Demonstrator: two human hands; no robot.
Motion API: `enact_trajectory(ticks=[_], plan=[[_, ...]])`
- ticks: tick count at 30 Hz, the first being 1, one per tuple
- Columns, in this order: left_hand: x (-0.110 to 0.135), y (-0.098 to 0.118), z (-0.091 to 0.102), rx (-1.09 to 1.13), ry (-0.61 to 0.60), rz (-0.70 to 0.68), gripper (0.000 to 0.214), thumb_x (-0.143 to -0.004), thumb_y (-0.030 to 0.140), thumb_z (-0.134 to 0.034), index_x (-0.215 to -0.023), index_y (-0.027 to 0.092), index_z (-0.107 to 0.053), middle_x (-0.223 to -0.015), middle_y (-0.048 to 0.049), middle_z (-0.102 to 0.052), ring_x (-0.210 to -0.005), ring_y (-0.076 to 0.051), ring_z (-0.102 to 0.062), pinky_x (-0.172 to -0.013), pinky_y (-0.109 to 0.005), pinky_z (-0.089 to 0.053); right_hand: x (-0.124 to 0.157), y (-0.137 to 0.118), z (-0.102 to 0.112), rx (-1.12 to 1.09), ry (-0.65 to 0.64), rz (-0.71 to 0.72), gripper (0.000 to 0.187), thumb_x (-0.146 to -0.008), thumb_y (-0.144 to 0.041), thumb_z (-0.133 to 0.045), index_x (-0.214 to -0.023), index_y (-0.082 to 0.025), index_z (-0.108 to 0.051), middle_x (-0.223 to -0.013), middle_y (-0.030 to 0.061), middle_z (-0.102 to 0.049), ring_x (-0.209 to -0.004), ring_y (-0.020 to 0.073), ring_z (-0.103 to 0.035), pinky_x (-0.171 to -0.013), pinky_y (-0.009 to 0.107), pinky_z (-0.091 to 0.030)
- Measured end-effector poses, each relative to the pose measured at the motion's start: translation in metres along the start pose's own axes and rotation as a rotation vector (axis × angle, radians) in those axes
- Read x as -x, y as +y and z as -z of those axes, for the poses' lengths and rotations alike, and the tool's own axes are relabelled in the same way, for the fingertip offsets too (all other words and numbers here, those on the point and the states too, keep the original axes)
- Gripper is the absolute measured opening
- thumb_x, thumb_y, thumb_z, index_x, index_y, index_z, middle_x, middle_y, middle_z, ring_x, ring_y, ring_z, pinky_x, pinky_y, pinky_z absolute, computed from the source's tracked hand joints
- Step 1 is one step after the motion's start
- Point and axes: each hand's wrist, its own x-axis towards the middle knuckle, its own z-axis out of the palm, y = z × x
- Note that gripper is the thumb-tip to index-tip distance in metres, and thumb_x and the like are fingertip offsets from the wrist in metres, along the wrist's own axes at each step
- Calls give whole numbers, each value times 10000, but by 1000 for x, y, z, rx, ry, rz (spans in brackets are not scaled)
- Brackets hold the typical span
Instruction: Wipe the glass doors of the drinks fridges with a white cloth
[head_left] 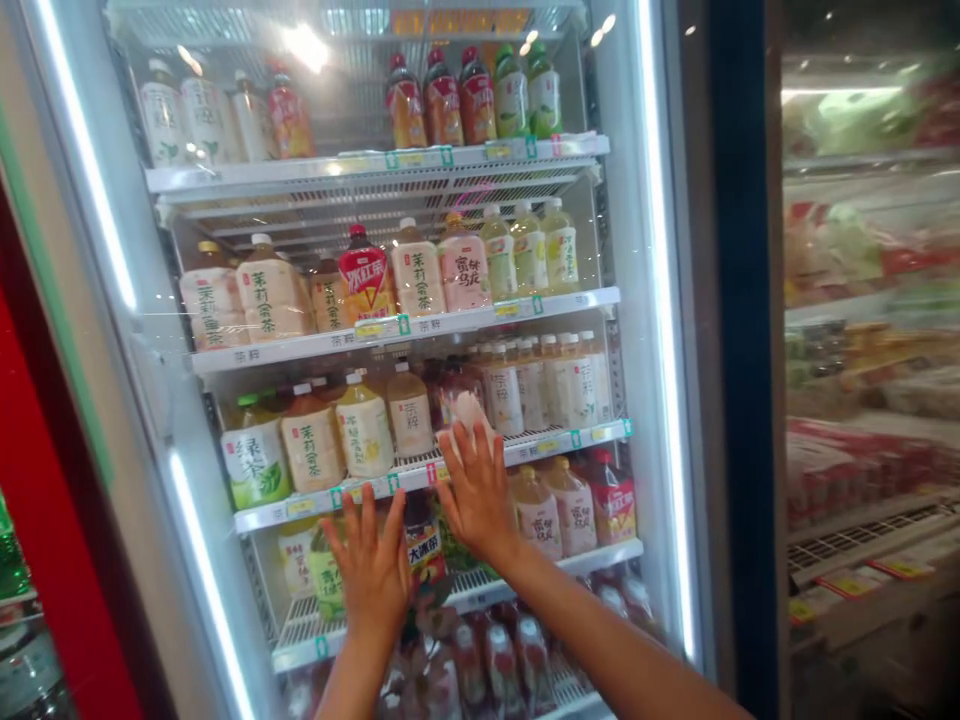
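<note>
Both hands are raised before the glass door of a lit drinks fridge (660, 300). My left hand (369, 560) has its fingers spread, at the height of the shelf below the green tea bottle (256, 460). Higher and to the right, my right hand (476, 490) is open with fingers apart, and a pale reflection of it shows just above the fingertips. Whether either palm touches the glass I cannot tell. Nearest behind the fingers are a pale-labelled bottle (411, 410) and a yellow-labelled bottle (365, 425). Neither hand holds anything.
Shelves of bottled tea fill the fridge, with red iced tea bottles (442, 100) at the top and a pink-labelled bottle (463, 265) below. A dark post (739, 350) stands to the right, beside shelves of packaged food (855, 470). A red panel (45, 480) borders the left.
</note>
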Motion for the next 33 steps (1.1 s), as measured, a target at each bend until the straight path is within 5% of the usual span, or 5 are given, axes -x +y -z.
enact_trajectory(ticks=[5,12,19,26,33], plan=[[-50,-59,21,-36,90,-57,701,-954,258,-562,-1573,364,-250,-1711,-40,-76,-1588,-306,-2,-1254,-673,10,62,-35,-18,26,-109,226,739,-994,-287,-495,-1630,-147,-147,-1710,54,-163,-1589,336,-12,-1281,607,-113],[-71,-73,13,-88,189,-96,709,-960,300,-553,-1589,336,-226,-1698,-69,-146,-1587,-287,-85,-1260,-652,36,-60,-59,-15,28,30,171,721,-1031,-323,-416,-1636,-127,-78,-1702,100,-180,-1590,337,10,-1254,645,-168],[-66,-73,13,-114,202,-100,697,-951,257,-555,-1585,307,-270,-1684,-98,-208,-1584,-288,-114,-1273,-638,-15,-10,-46,-21,78,-47,453,699,-1005,-367,-474,-1615,-127,-234,-1674,58,-299,-1588,339,-41,-1293,573,-59],[-67,-72,12,-94,203,-89,668,-963,303,-540,-1581,303,-287,-1679,-106,-225,-1585,-284,-117,-1269,-649,-14,-130,-31,-1,115,51,287,731,-1040,-454,-392,-1644,-173,-88,-1707,92,-175,-1591,320,48,-1270,630,-93],[-66,-73,14,-87,197,-97,673,-964,285,-522,-1587,298,-267,-1683,-94,-201,-1588,-272,-91,-1276,-632,-8,-34,-25,-10,43,-172,637,799,-991,-556,-474,-1628,-157,-203,-1653,63,-353,-1592,321,10,-1293,573,-56]])
